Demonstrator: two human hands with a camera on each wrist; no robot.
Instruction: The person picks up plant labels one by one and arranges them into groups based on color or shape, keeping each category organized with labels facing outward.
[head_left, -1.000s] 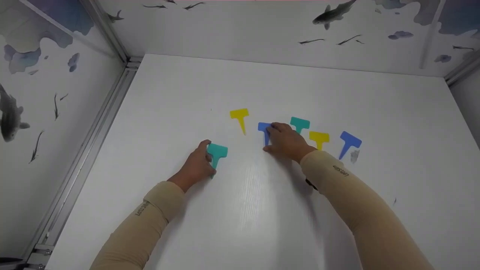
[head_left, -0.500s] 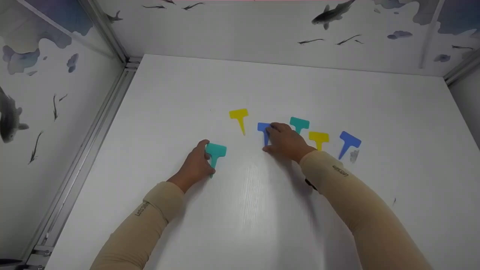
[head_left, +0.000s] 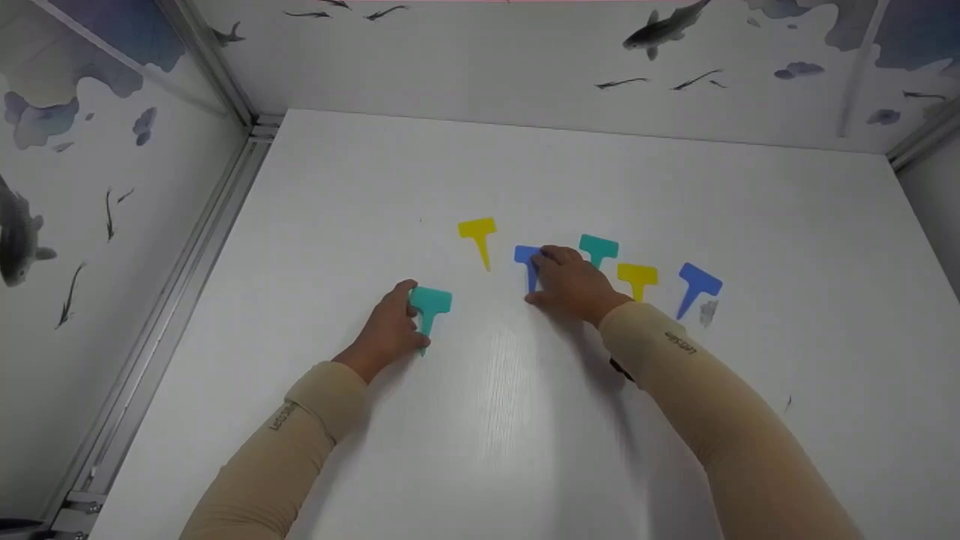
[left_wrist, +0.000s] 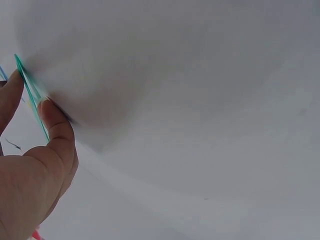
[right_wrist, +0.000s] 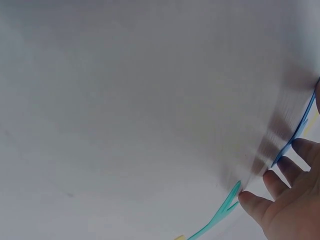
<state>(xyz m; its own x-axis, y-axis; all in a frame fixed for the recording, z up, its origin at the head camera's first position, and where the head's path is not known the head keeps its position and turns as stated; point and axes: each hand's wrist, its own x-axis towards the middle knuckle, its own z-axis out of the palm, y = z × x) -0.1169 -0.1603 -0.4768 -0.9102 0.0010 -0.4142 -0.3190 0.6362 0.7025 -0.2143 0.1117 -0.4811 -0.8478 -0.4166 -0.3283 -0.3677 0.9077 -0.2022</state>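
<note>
My left hand (head_left: 386, 330) holds a teal T-shaped plant label (head_left: 433, 300) at its left side, the thumb near the pointed end and a finger by the head. In the left wrist view the teal label (left_wrist: 30, 92) shows edge-on between thumb and fingers. My right hand (head_left: 576, 283) reaches over a blue plant label (head_left: 526, 254), fingers at its head and thumb by its tip, covering its right part. From the right wrist, the blue label (right_wrist: 296, 134) appears as a thin curved strip along my fingertips, with a second teal label (right_wrist: 220, 215) close to the little finger.
On the white table (head_left: 465, 450) a yellow label (head_left: 478, 231) lies between and beyond the hands. Right of my right hand are a teal label (head_left: 599, 246), a yellow label (head_left: 637, 275) and a blue label (head_left: 700, 280) beside a grey smudge. Patterned walls border the back and left.
My left hand and the teal label in it have shifted very slightly left. The right hand and the other labels look still.
</note>
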